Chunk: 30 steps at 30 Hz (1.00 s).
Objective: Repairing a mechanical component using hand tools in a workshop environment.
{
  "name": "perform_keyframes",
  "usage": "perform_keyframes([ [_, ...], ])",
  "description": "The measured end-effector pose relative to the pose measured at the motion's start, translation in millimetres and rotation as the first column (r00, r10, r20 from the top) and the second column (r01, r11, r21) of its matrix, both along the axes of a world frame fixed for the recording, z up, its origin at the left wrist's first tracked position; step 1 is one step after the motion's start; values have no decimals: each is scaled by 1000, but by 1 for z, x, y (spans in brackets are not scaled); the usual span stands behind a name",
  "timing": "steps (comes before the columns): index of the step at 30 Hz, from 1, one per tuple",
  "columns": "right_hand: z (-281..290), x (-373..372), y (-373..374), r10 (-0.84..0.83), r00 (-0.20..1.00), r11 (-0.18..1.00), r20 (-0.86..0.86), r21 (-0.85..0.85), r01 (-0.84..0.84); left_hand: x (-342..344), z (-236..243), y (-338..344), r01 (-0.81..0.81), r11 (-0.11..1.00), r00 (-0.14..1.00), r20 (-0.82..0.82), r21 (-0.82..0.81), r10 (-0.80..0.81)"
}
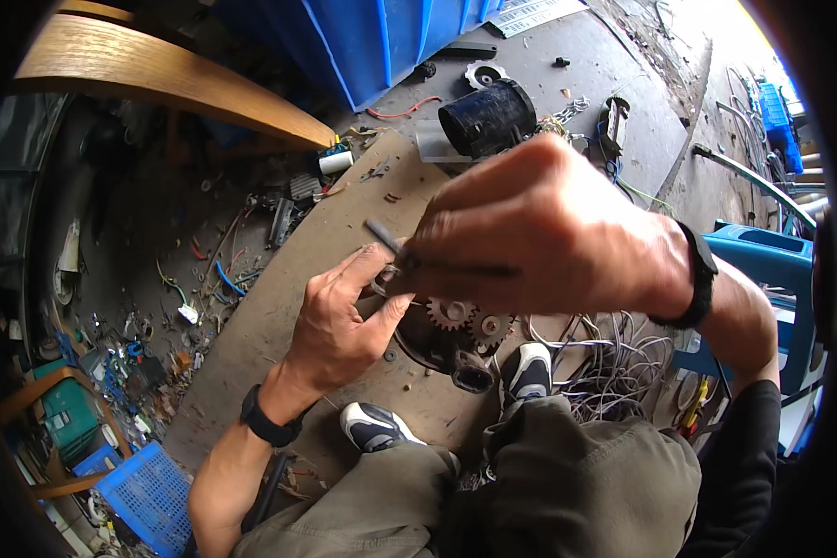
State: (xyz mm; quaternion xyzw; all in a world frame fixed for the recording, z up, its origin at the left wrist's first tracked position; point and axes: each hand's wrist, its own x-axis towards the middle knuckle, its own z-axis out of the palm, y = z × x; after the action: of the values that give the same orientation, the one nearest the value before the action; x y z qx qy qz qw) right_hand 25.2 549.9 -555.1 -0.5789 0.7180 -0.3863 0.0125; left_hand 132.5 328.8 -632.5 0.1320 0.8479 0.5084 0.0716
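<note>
My left hand [339, 316] is closed, its thumb and fingers pinching a small metal piece [382, 279]. Over and against it comes my right hand [521, 237], somewhat blurred, with its fingers drawn together; what they hold is hidden. A short grey rod [379, 232] sticks out where the fingertips of both hands meet; I cannot tell which hand grips it. Just below my right hand lies a dark round metal housing [428, 346] with toothed metal gears [450, 314] in it. Its near end has a round, open pipe-like mouth [472, 374]. My right hand covers its far part.
The housing rests on a brown board [251, 358] between my shoes. Beyond are a black cylinder [489, 119], a loose gear [484, 74] and a large blue bin [363, 46]. Tangled cables [614, 367] and a blue plastic stool [763, 251] lie right; scrap litters the left, near a blue basket [149, 498].
</note>
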Motion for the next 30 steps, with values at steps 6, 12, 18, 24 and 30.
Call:
perform_keyframes([
  [6,2,2,20,20,999,992,44,125,-25,0,1,0,-10,1000,1000,-8,28,10],
  [12,2,1,18,38,990,984,139,167,-61,2,0,-1,-21,1000,1000,-8,-10,21],
  [18,-7,-7,32,-156,904,983,398,-23,180,0,-1,3,-26,999,1000,0,37,26],
  [24,-7,-1,40,-196,921,967,337,-88,238,0,-4,4,-34,996,999,-6,85,34],
  [30,-15,2,39,-162,930,976,331,-85,200,1,3,7,-57,997,996,66,47,53],
])
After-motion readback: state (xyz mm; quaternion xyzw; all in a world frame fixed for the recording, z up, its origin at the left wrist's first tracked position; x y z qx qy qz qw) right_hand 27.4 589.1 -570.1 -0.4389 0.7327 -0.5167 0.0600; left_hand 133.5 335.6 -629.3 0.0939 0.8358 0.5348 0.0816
